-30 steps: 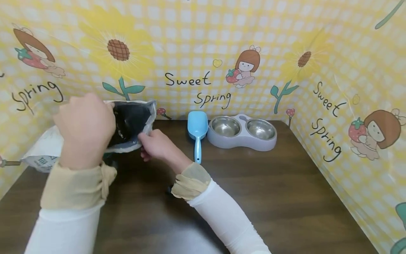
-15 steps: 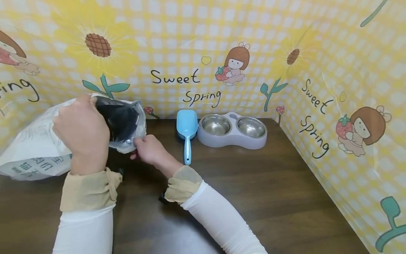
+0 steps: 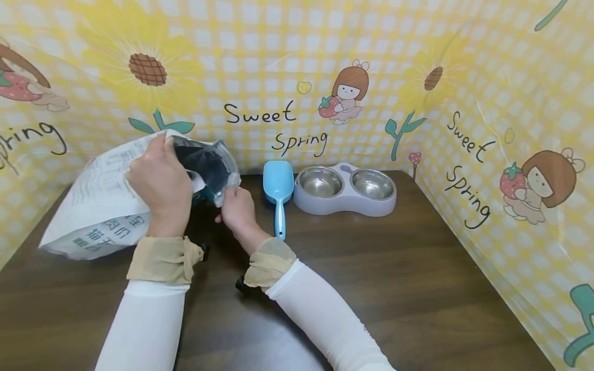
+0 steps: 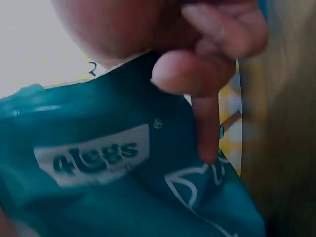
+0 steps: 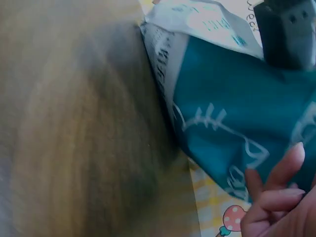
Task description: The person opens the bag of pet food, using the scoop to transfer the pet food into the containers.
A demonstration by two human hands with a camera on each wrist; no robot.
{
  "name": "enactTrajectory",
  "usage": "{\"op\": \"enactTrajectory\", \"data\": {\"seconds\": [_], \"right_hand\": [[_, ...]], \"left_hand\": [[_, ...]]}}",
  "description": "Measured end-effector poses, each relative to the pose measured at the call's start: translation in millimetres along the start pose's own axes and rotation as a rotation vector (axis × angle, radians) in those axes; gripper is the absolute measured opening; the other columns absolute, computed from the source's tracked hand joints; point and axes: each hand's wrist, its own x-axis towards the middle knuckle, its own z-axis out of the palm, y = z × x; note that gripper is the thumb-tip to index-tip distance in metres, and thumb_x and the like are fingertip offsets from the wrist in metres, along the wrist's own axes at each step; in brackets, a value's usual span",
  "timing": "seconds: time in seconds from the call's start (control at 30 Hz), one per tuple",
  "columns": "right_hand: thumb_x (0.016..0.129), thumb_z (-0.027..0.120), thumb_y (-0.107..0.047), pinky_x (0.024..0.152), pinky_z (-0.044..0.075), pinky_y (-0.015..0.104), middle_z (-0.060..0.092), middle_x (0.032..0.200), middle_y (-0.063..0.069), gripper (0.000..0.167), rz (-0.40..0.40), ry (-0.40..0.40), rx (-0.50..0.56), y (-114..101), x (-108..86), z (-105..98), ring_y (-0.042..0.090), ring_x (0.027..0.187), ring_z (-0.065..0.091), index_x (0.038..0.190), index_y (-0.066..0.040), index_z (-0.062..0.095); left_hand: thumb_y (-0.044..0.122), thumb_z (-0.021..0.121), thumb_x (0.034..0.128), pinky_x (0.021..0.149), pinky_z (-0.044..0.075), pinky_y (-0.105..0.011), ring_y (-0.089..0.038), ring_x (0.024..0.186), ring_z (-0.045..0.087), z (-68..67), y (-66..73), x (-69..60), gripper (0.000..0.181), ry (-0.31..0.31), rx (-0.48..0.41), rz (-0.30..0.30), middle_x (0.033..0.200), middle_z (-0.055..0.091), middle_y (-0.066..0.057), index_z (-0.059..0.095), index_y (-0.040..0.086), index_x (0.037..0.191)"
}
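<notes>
A pet food bag [image 3: 104, 193] leans at the left, white with printed text on the side facing me. Its mouth, lined in dark foil, gapes to the right; its contents are hidden. My left hand [image 3: 162, 183] grips the near upper rim. At the right corner of the mouth, my right hand [image 3: 238, 208] pinches the edge. The left wrist view has the left hand [image 4: 207, 54] above the bag's teal front [image 4: 98, 118], which bears a "4Legs" logo. Seen from the right wrist, the right hand [image 5: 281, 197] is by the teal face [image 5: 232, 98] with a fishbone outline.
Just right of the hands, a light blue scoop [image 3: 278, 183] rests on the dark wooden table [image 3: 394, 288]. Beside it stands a lilac double bowl holder [image 3: 345, 203] with two steel bowls. Yellow checked sheeting [image 3: 260, 51] lines the back and sides.
The bag turned and came out from behind the left hand, showing more of its white side. Over the last half second both hands shifted right with it, and its mouth narrowed in view.
</notes>
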Motion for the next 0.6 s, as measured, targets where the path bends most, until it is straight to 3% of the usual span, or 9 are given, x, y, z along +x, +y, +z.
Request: {"op": "enactTrajectory", "data": {"seconds": [0.1,0.2,0.3,0.4,0.5,0.6], "right_hand": [[0.115,0.040,-0.023,0.048,0.041,0.027,0.070,0.075,0.017,0.043,-0.008,0.024,-0.052,1.0,-5.7,-1.5,0.038,0.056,0.072,0.078,-0.012,0.060],[0.116,0.039,-0.025,0.052,0.040,0.026,0.067,0.064,0.012,0.043,-0.034,-0.050,-0.134,-2.5,-9.9,-8.4,0.045,0.074,0.078,0.083,-0.010,0.062],[0.117,0.038,-0.025,0.056,0.042,0.025,0.074,0.073,0.018,0.043,-0.077,-0.182,-0.252,-11.7,-20.7,-14.3,0.041,0.074,0.078,0.092,-0.004,0.067],[0.116,0.040,-0.026,0.059,0.049,0.024,0.082,0.087,0.013,0.044,-0.114,-0.363,-0.411,-25.1,-37.6,-15.4,0.027,0.064,0.076,0.096,-0.004,0.073],[0.116,0.041,-0.028,0.061,0.056,0.025,0.084,0.087,0.002,0.049,-0.141,-0.545,-0.526,-38.1,-52.8,-12.1,0.018,0.055,0.071,0.087,-0.008,0.074],[0.116,0.041,-0.029,0.060,0.057,0.025,0.082,0.076,-0.003,0.054,-0.158,-0.605,-0.578,-44.8,-58.1,-9.4,0.016,0.052,0.070,0.077,-0.009,0.071]], "left_hand": [[0.034,0.052,0.1144,0.090,0.049,-0.071,-0.059,0.108,0.071,-0.6,-8.2,2.2,0.043,-0.028,-0.093,0.057,0.117,0.078,-0.027,0.078,0.001,0.123],[0.034,0.050,0.1154,0.093,0.049,-0.070,-0.058,0.108,0.070,-10.5,-14.2,11.4,0.044,-0.144,-0.080,0.071,0.111,0.077,-0.030,0.076,-0.002,0.116],[0.035,0.045,0.1170,0.101,0.046,-0.071,-0.063,0.116,0.063,-38.4,-18.6,23.0,0.046,-0.339,0.047,0.072,0.117,0.074,-0.034,0.073,0.000,0.123],[0.036,0.040,0.1177,0.097,0.045,-0.076,-0.069,0.116,0.057,-76.7,-17.7,30.9,0.047,-0.489,0.217,0.146,0.120,0.069,-0.039,0.071,0.002,0.130],[0.033,0.042,0.1174,0.084,0.044,-0.078,-0.072,0.107,0.054,-109.4,-12.4,30.8,0.043,-0.516,0.367,0.208,0.114,0.066,-0.042,0.071,0.002,0.127],[0.032,0.051,0.1149,0.075,0.046,-0.077,-0.071,0.103,0.056,-124.3,-3.1,26.0,0.037,-0.485,0.452,0.214,0.112,0.067,-0.042,0.074,0.004,0.124]]}}
